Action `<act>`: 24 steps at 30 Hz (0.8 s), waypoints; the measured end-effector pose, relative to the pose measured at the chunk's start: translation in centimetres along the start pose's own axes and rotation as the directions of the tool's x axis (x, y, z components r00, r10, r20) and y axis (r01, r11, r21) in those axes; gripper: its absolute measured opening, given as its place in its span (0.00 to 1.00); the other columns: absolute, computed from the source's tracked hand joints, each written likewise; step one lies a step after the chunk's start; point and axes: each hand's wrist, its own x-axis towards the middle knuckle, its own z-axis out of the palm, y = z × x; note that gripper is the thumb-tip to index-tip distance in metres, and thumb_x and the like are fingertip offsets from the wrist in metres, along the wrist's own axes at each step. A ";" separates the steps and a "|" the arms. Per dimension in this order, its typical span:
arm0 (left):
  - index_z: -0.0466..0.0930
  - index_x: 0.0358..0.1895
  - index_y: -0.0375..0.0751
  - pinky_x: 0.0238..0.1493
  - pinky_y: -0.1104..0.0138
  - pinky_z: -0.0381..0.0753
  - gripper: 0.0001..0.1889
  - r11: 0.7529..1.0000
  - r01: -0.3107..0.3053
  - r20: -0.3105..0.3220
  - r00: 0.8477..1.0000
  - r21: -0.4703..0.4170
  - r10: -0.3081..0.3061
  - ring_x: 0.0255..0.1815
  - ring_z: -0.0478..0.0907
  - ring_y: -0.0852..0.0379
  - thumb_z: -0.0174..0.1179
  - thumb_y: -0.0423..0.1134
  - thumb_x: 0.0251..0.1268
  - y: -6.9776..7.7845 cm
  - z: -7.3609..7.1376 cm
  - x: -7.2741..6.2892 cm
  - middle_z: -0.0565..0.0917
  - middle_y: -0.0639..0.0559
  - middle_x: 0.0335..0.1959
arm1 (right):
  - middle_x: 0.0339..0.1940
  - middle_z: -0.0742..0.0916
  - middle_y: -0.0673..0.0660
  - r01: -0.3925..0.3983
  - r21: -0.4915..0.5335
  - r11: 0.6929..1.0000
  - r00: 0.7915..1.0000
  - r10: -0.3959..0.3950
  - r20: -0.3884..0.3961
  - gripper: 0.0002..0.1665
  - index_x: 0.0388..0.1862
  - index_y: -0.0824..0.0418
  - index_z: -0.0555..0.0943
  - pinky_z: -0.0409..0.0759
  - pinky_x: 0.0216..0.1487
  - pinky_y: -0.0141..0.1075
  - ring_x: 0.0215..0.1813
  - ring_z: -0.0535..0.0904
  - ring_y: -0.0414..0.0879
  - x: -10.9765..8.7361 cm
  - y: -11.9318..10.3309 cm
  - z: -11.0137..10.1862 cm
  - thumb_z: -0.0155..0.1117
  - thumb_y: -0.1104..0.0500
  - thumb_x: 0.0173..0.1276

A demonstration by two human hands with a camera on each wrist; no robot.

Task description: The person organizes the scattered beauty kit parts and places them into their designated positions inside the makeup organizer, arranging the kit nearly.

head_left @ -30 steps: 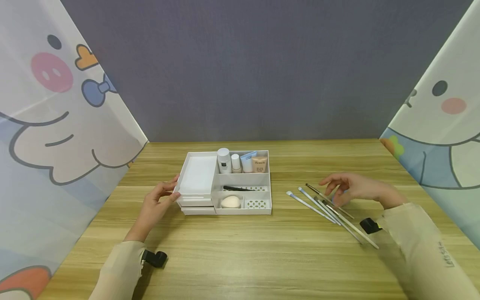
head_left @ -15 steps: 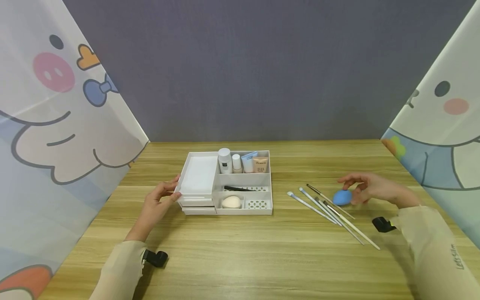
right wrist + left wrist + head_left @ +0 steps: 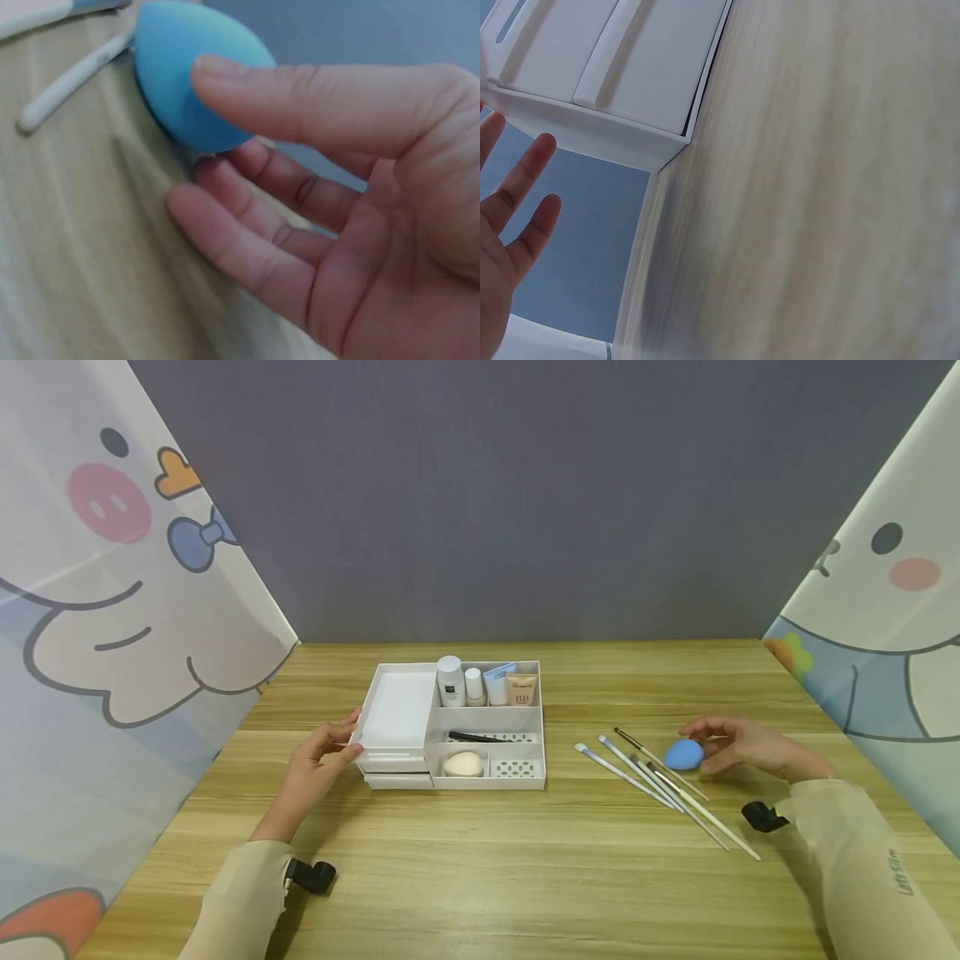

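Observation:
A white makeup organizer (image 3: pixel 483 718) stands on the wooden table. At its left front corner my left hand (image 3: pixel 311 764) rests with fingers extended; in the left wrist view several fingers (image 3: pixel 532 169) spread beside the white drawers (image 3: pixel 637 67). To the right, my right hand (image 3: pixel 738 750) holds a blue makeup sponge (image 3: pixel 683 755) by its right side. In the right wrist view the thumb lies across the sponge (image 3: pixel 169 67) and the other fingers curl beneath and behind it. Several makeup brushes (image 3: pixel 622 772) lie fanned out next to the sponge.
In the organizer are a white bottle (image 3: pixel 451 685), a small white-capped bottle (image 3: pixel 475 688), a blue tube (image 3: pixel 497 685), a beige BB tube (image 3: pixel 522 691), a black pencil (image 3: pixel 474 737) and a cream sponge (image 3: pixel 463 765). A grey panel (image 3: pixel 480 510) rises behind the table.
My right hand shifted right off the brushes, uncovering the blue sponge, then moved slightly left and closed its fingers at the sponge. My left hand stayed at the organizer.

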 end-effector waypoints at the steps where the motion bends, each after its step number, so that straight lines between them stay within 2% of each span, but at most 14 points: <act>1: 0.78 0.48 0.31 0.47 0.78 0.72 0.12 1.000 -0.001 -0.002 1.000 -0.001 0.001 0.60 0.70 0.78 0.62 0.20 0.62 0.0 0.0 0.0 0.74 0.34 0.65 | 0.48 0.82 0.42 -0.005 -0.011 1.000 1.000 0.005 -0.012 0.27 0.56 0.56 0.81 0.81 0.45 0.30 0.48 0.81 0.36 0.0 0.1 0.1 0.68 0.75 0.60; 6: 0.79 0.47 0.30 0.48 0.79 0.72 0.10 1.000 -0.008 -0.011 1.000 0.010 0.008 0.60 0.70 0.77 0.62 0.21 0.64 0.1 0.0 0.1 0.75 0.35 0.64 | 0.46 0.83 0.41 -0.014 -0.028 0.999 0.999 0.013 -0.053 0.23 0.54 0.60 0.82 0.80 0.45 0.28 0.47 0.80 0.35 0.1 0.3 0.3 0.68 0.75 0.60; 16: 0.79 0.47 0.31 0.47 0.78 0.73 0.10 1.000 -0.028 -0.016 0.999 0.004 0.028 0.59 0.72 0.75 0.62 0.22 0.64 0.1 -0.1 0.0 0.76 0.37 0.64 | 0.46 0.83 0.43 -0.028 0.044 0.999 0.998 0.030 -0.058 0.22 0.53 0.54 0.83 0.82 0.44 0.31 0.46 0.80 0.38 0.1 0.9 0.2 0.66 0.74 0.63; 22: 0.79 0.47 0.31 0.47 0.79 0.73 0.10 1.000 -0.024 -0.019 1.000 -0.007 0.024 0.59 0.72 0.75 0.62 0.22 0.64 0.2 0.0 0.1 0.75 0.38 0.64 | 0.45 0.84 0.45 -0.052 0.065 0.997 0.991 0.059 -0.121 0.23 0.53 0.51 0.82 0.82 0.43 0.33 0.45 0.80 0.39 0.1 0.8 0.6 0.64 0.74 0.65; 24: 0.79 0.47 0.30 0.47 0.79 0.73 0.10 1.000 -0.024 -0.025 0.999 -0.007 0.023 0.59 0.72 0.75 0.62 0.21 0.63 0.2 0.0 0.1 0.76 0.39 0.64 | 0.45 0.84 0.46 -0.036 0.097 0.995 0.987 0.050 -0.150 0.22 0.53 0.52 0.82 0.82 0.44 0.33 0.45 0.81 0.40 0.2 0.7 0.9 0.63 0.74 0.66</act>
